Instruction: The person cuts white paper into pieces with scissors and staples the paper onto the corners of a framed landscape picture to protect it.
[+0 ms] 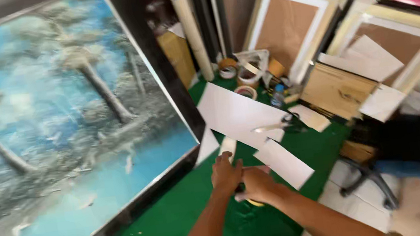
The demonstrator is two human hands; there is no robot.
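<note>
My left hand (225, 174) and my right hand (257, 184) meet over the green table (191, 215), close together. Between them sits a small object with a yellowish edge (254, 202), mostly hidden by my fingers; I cannot tell what it is. A white roll (228, 146) lies just beyond my left hand. A white card strip (283, 163) lies right of my right hand. A large framed painting (55, 124) of trees in blue and grey lies to the left, its black frame edge close to my left hand.
A big white sheet (234, 114) with scissors (285, 122) on it lies farther back. Tape rolls (243, 82) and a cardboard tube (191, 32) stand behind. Stacked picture frames (318, 24) fill the right. A dark chair (393, 157) stands at the table's right edge.
</note>
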